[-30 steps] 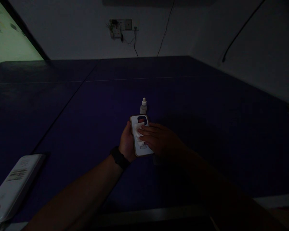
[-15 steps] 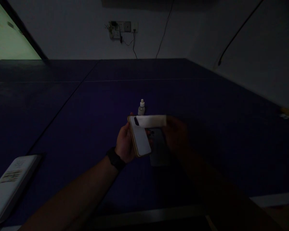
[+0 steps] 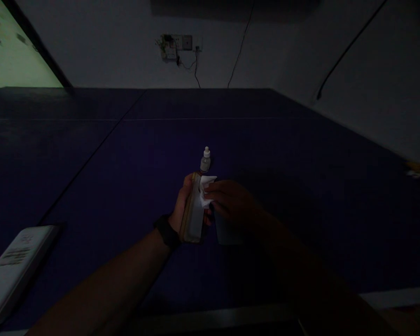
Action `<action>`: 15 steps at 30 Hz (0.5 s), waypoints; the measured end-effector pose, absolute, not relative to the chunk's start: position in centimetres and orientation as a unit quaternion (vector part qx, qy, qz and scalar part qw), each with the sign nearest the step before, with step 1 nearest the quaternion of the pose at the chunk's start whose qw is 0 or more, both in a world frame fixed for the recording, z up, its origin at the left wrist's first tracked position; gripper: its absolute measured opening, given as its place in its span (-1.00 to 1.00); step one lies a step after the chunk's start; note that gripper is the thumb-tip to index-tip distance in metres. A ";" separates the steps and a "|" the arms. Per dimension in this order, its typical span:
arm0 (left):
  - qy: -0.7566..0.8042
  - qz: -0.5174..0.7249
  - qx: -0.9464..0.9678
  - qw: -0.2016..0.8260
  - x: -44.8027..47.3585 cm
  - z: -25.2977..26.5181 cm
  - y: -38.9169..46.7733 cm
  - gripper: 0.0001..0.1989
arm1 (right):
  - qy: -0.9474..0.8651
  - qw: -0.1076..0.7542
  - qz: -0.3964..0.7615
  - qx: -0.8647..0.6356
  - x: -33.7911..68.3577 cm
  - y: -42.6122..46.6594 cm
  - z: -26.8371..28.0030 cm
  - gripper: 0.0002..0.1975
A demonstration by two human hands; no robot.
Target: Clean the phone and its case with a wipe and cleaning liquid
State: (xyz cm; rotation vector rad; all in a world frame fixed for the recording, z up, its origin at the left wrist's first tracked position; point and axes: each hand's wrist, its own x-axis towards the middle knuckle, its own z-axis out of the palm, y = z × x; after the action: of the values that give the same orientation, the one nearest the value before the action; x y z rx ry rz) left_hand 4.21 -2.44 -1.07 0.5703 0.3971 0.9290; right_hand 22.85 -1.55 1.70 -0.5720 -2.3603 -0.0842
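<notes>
In the middle of the head view, my left hand [image 3: 181,204] is wrapped round a phone [image 3: 195,223], a pale slab with a yellowish edge, held tilted on its side. My right hand [image 3: 233,200] pinches a crumpled white tissue [image 3: 206,189] and presses it against the upper part of the phone's pale face. Below my right hand a second, dark grey phone [image 3: 228,232] lies on the dark blue surface, partly covered by the hand. Just beyond the held phone stands a small dropper bottle [image 3: 205,163] with a white cap.
A white box-like pack [image 3: 17,266] with printing lies at the left front. The dark blue surface [image 3: 154,154] reaches back to a wall with sockets [image 3: 178,44] and hanging cables [image 3: 241,44]. At the far right is a yellowish item I cannot make out.
My right hand has brought the tissue down and left onto the phone; before, it was a blurred white strip over its top. The phone has turned more onto its side in my left hand.
</notes>
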 end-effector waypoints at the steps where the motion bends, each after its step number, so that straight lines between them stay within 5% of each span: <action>1: 0.201 0.472 0.288 0.808 4.5 -0.9 -2.6 -0.42 | -0.915 0.342 -0.021 -0.212 22.7 -1.7 1.8 -0.81; 5: 0.221 0.605 0.327 0.691 5.6 -0.1 -3.1 -0.61 | -0.936 0.322 0.036 -0.136 22.3 -2.5 2.2 -0.86; 15: 0.241 0.599 0.376 0.665 5.8 -0.2 -3.3 -0.59 | -0.945 0.300 0.041 -0.121 22.1 -2.9 2.4 -0.87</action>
State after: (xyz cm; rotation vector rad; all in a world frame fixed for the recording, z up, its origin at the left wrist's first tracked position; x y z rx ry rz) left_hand 5.80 -3.32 -0.25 0.8489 0.5448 1.3517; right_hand 22.15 -2.92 2.37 -0.3222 -2.5093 0.1088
